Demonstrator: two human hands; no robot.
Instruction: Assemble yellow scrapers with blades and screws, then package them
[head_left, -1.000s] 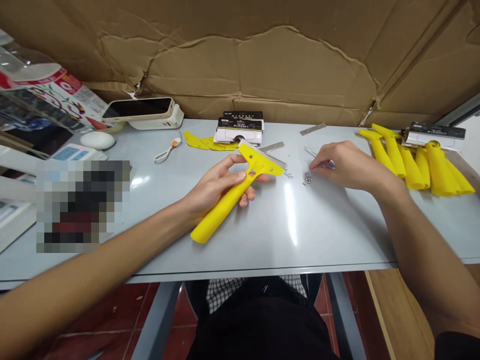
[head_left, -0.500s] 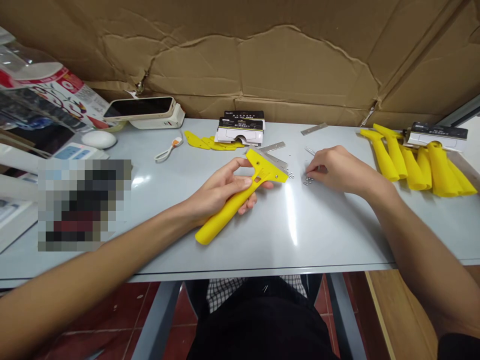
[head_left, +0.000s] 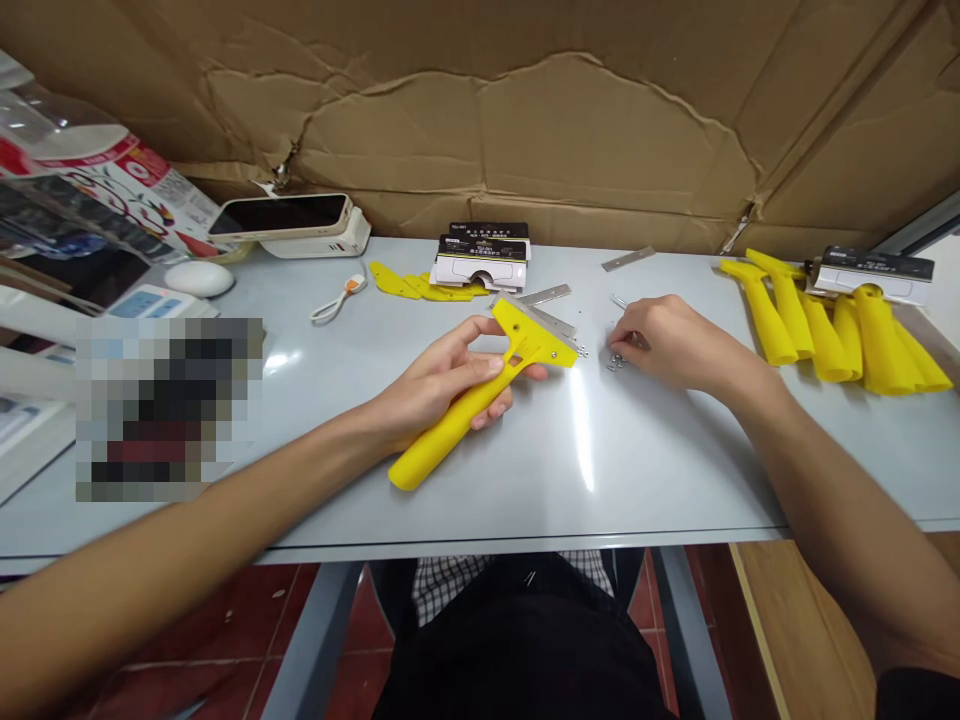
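A yellow scraper [head_left: 454, 425] with a metal blade along its head is gripped by my left hand [head_left: 457, 370], thumb on the neck. One screw shows in the head near its right end, beside an opposite hole. My right hand [head_left: 664, 340] rests at the table with its fingertips pinched together over a small pile of screws [head_left: 616, 363]; whether a screw is between them is hidden. Small nuts [head_left: 583, 351] lie just beyond the scraper head. Loose metal blades [head_left: 546, 295] lie behind it, and another blade [head_left: 628, 259] sits farther back.
Several yellow scraper handles [head_left: 825, 330] lie at the right by a black-and-white box [head_left: 874, 272]. Yellow plates [head_left: 409, 283] and more boxes [head_left: 480, 262] stand at the back. Leftward are a cable [head_left: 337, 300], a phone [head_left: 281, 215] and a white mouse [head_left: 199, 279]. Cardboard [head_left: 480, 130] backs the table.
Almost nothing differs. My right fingers have shifted very slightly over the screw pile, while my left hand keeps the scraper in nearly the same position.
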